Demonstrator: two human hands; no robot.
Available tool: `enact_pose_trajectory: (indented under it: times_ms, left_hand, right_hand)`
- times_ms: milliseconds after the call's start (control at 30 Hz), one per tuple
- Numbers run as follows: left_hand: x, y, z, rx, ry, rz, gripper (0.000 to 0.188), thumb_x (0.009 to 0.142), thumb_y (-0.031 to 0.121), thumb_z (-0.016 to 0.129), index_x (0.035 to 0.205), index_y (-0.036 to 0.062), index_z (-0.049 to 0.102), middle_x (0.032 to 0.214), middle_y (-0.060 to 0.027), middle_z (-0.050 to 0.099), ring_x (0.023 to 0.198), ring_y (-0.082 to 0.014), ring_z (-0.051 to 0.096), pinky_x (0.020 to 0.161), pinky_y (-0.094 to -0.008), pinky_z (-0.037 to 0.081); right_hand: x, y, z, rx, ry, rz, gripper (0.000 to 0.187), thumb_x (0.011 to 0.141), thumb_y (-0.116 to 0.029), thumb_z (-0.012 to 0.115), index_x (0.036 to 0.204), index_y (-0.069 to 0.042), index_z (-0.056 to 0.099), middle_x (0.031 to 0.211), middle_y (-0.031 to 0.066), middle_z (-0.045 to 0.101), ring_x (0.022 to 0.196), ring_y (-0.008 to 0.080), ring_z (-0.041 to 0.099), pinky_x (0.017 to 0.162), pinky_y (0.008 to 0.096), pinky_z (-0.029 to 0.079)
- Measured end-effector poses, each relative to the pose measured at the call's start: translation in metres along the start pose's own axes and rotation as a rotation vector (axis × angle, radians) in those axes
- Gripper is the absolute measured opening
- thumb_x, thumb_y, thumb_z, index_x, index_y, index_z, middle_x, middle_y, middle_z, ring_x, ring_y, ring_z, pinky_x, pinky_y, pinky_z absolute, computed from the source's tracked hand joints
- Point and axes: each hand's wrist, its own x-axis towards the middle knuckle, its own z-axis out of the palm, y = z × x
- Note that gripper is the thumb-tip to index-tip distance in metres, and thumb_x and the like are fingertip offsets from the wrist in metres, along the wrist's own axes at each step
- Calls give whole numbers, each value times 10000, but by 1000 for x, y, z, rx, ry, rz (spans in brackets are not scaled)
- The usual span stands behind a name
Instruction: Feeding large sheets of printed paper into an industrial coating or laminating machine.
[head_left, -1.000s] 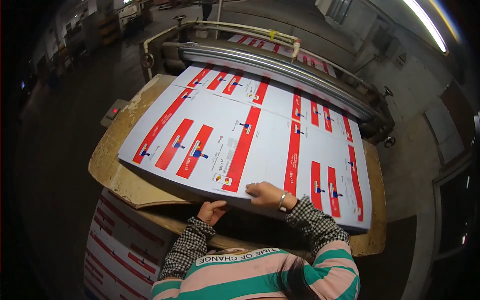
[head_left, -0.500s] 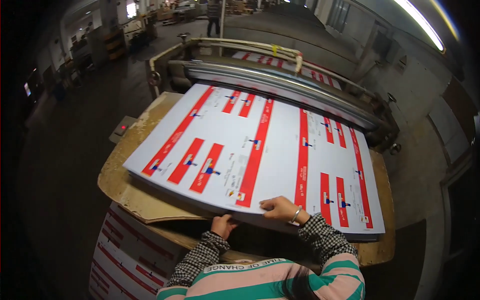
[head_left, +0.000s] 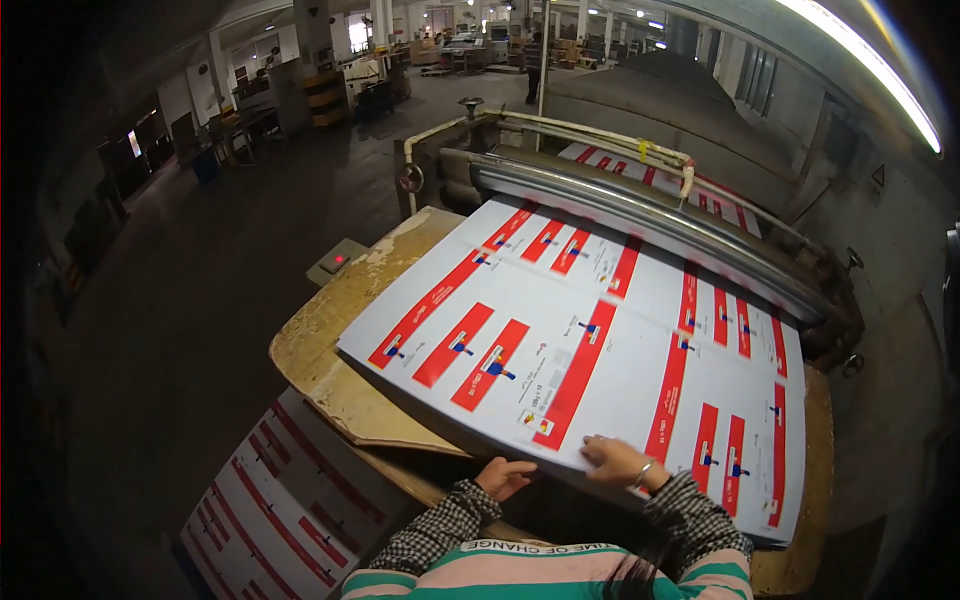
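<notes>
A thick stack of large white printed sheets (head_left: pixel 640 350) with red bands and small blue figures lies on a worn wooden feed table (head_left: pixel 320 330). My right hand (head_left: pixel 617 463), with a bracelet at the wrist, rests at the stack's front edge, its fingers stretched over the top sheet. Just left of it, my left hand (head_left: pixel 505 478) is at the same edge, forefinger pointing right and thumb side up; nothing shows in it. Ahead, another printed sheet (head_left: pixel 560 235) runs under a metal roller (head_left: pixel 640 220), its rear edge crossing the stack.
Handwheels (head_left: pixel 410 178) and a pale pipe (head_left: pixel 590 138) flank the roller machine. A box with a red light (head_left: pixel 338 261) sits left of the table. More printed sheets (head_left: pixel 270 500) lie lower left. A person (head_left: pixel 533 70) stands far back.
One printed sheet has slid forward toward the roller, exposing the sheet beneath it. My view has shifted, so table and hands appear farther right and lower. Both hands remain near the front edge.
</notes>
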Motion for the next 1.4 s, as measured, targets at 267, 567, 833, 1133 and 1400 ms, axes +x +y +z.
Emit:
enact_pose_trajectory:
  times_ms: [267,567,833,1133,1400]
  left_hand:
    - [11,-6,21,-113,359,77,290,818,43,438,1096,-33,465,1068,-160,535,978,-280,531,849,-417,446]
    - [9,-7,17,-79,179,129,260,816,108,501,1021,-51,484,975,-153,562,887,-256,568,761,-369,482]
    - [2,-1,19,-56,118,73,250,794,122,559,1000,-13,520,924,-95,587,775,-166,584,653,-254,495]
    - [5,-1,12,-182,-5,98,241,758,61,583,986,-6,544,946,-107,583,886,-209,564,722,-346,494]
    - [20,-11,7,-128,234,99,317,817,76,452,1121,-14,452,1084,-155,525,970,-276,536,829,-393,463]
  right_hand:
    - [-32,-32,-29,327,414,-73,221,673,-144,558,833,6,581,977,173,581,740,293,596,666,311,477]
    - [-1,21,-1,424,165,273,375,624,-214,687,909,19,613,1014,145,593,862,189,594,756,269,466]
    - [30,22,41,-169,373,36,741,562,-428,702,1147,-46,455,1182,247,396,1105,403,349,935,504,284]
    - [-8,-3,-14,286,160,46,329,673,-153,568,938,41,589,1040,187,569,891,279,580,790,297,452]
    - [-23,-13,-4,601,297,60,328,665,-95,588,959,50,585,1106,180,537,993,254,540,860,292,421]
